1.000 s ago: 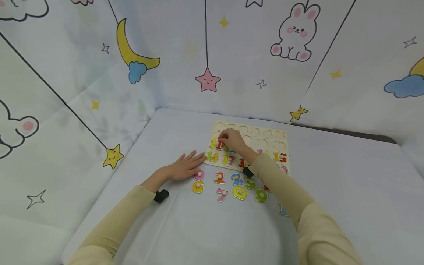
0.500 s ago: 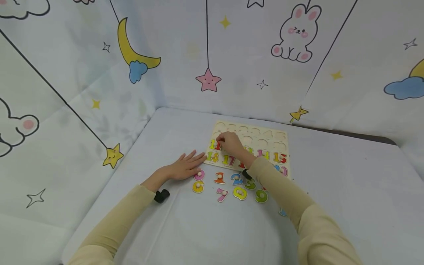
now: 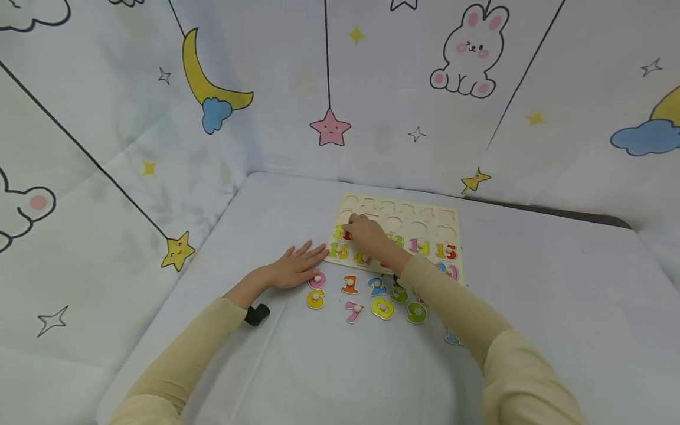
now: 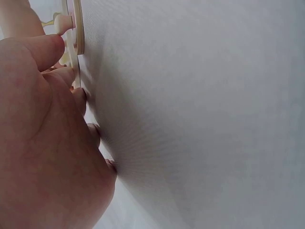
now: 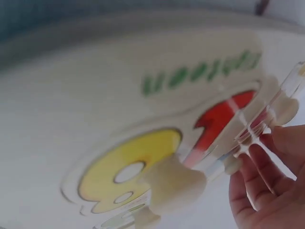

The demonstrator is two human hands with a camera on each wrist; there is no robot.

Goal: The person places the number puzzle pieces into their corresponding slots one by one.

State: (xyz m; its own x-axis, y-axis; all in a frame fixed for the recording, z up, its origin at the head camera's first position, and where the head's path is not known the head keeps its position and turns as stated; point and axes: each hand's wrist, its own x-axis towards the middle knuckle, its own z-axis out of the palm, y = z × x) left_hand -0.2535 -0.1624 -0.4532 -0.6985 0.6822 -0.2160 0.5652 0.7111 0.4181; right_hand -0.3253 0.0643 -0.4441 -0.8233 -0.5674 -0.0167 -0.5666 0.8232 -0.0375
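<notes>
My right hand (image 3: 370,237) reaches over a pale wooden number puzzle board (image 3: 435,215), its fingers curled at the number 11 piece (image 3: 339,232) and seeming to pinch its knob. The hand covers the 12 beside it. In the right wrist view, the right fingers (image 5: 267,179) bend up near knobbed pieces behind the red and yellow 18 (image 5: 214,121). My left hand (image 3: 292,269) lies flat on the table, fingertips by the board's left corner and thumb against the pink 0 piece (image 3: 317,280). The left wrist view shows that thumb (image 4: 50,50) beside the 0's knob (image 4: 63,24).
Loose knobbed digits lie before the board, among them the orange 1 (image 3: 349,284), yellow 6 (image 3: 316,299), pink 7 (image 3: 353,311) and green 9 (image 3: 417,313). The board's two far rows are bare recesses; 13, 14 (image 3: 419,246) and 15 (image 3: 447,251) sit in it.
My right hand has shifted slightly over the board, now covering the 12 and more of the 11. The 11 stays in about the same place. My left hand has not moved.
</notes>
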